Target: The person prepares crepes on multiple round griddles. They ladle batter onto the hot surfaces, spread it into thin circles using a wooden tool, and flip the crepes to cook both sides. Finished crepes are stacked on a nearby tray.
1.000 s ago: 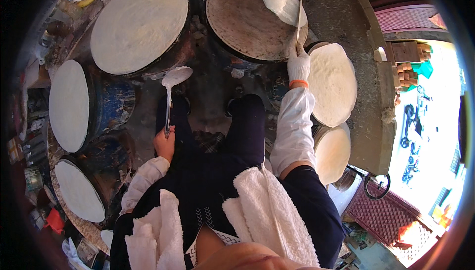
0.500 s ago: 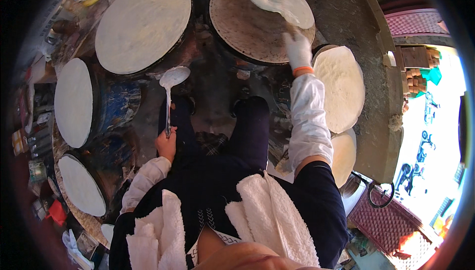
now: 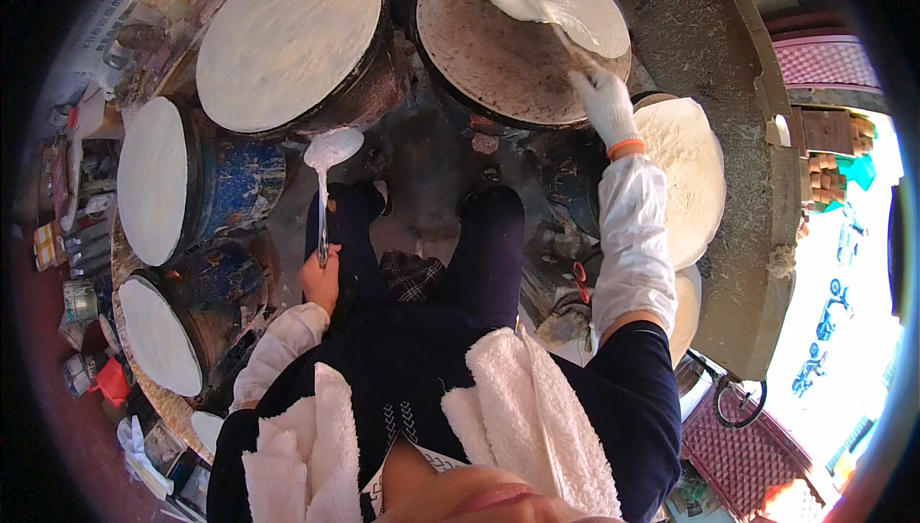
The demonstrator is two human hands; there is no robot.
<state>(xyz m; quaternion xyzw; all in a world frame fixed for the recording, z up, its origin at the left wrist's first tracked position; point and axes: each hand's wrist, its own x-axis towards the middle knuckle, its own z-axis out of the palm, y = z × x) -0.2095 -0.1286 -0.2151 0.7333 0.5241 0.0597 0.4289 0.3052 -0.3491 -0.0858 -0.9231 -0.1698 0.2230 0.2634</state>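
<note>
My left hand (image 3: 320, 282) is closed around the handle of a ladle (image 3: 334, 147), whose bowl is coated with white batter and hangs in front of the far left griddle. My right hand (image 3: 609, 109), in a white glove with an orange band at the wrist, grips a thin wooden batter spreader (image 3: 572, 48) over the right-hand round griddle (image 3: 479, 54). White batter (image 3: 585, 8) covers the far right part of that griddle, and the spreader's far end lies against it. Bare brown surface shows on the near left part.
A batter-covered griddle (image 3: 292, 39) stands at the far left, with smaller covered ones (image 3: 153, 183) (image 3: 163, 336) down the left side. Beside my right forearm lies a pale round flatbread (image 3: 682, 178). A cardboard panel (image 3: 733, 140) rises at the right. Clutter lines the left edge.
My right hand has shifted slightly right and nearer. The batter on the right-hand griddle reaches further along its right edge. The whole view has shifted a little; my left hand still holds the ladle.
</note>
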